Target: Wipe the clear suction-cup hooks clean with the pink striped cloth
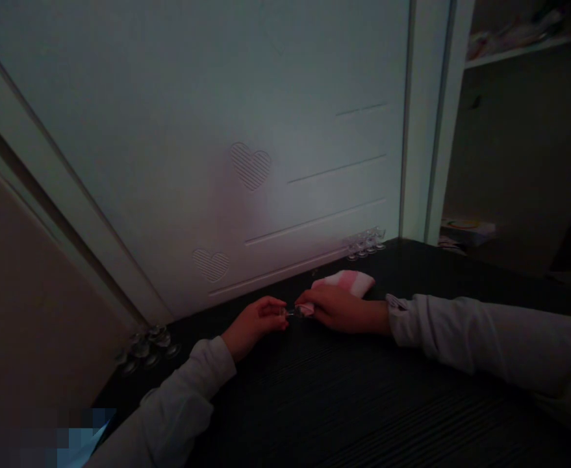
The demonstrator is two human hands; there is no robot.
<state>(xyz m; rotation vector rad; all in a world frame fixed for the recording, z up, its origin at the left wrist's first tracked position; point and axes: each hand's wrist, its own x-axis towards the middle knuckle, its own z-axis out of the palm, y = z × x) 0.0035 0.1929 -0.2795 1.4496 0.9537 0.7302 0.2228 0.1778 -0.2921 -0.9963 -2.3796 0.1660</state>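
Note:
My left hand point(256, 321) pinches one end of a small transparent stemmed glass point(291, 313), held on its side just above the black tabletop. At the glass's other end, my right hand point(338, 309) has its fingers closed on a pink and white cloth point(347, 279). A fold of that cloth touches the glass, and the rest spreads out behind the hand. The dim light and my fingers hide both ends of the glass.
Several similar small glasses point(143, 351) stand at the table's left edge. Another group of small glasses point(366, 243) stands at the back right, against a white panel point(304, 130) with carved hearts. The black wood-grain table point(324, 403) meets that panel. Shelving point(519, 156) is at the right.

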